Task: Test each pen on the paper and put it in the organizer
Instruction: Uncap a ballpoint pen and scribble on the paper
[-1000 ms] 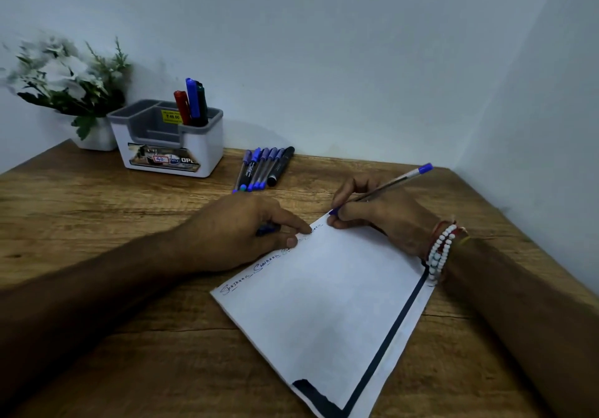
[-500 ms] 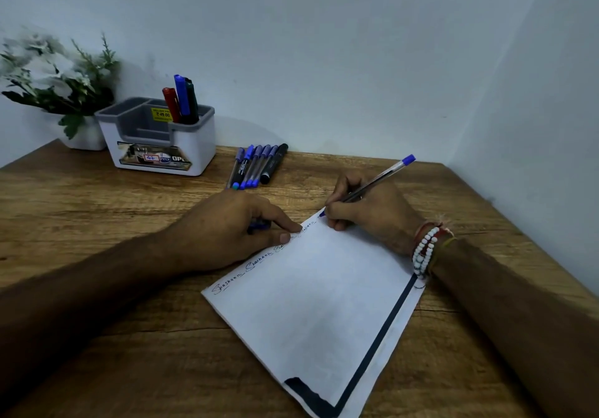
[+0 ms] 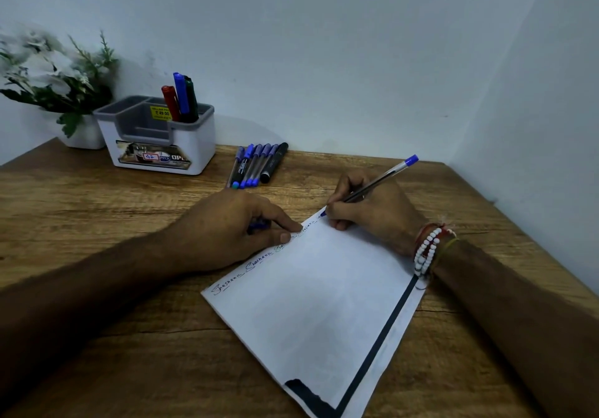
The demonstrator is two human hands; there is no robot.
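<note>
A white sheet of paper (image 3: 324, 294) lies tilted on the wooden table, with several blue scribbled words along its upper left edge. My right hand (image 3: 372, 213) grips a clear pen with a blue end (image 3: 385, 174), its tip touching the paper's far corner. My left hand (image 3: 233, 226) presses down the paper's edge and holds a blue pen cap (image 3: 259, 224) under its fingers. A white and grey organizer (image 3: 194, 145) stands at the back left with red, blue and dark green markers (image 3: 180, 99) upright in it. Several pens (image 3: 256, 166) lie side by side next to the organizer.
A white pot with white flowers (image 3: 55, 83) stands in the back left corner behind the organizer. Walls close the table at the back and on the right. A beaded bracelet sits on my right wrist (image 3: 428, 249).
The pen tip has crept along the paper's top edge toward the far corner, adding to the writing. My left hand stays pressed on the paper. The camera has shifted slightly.
</note>
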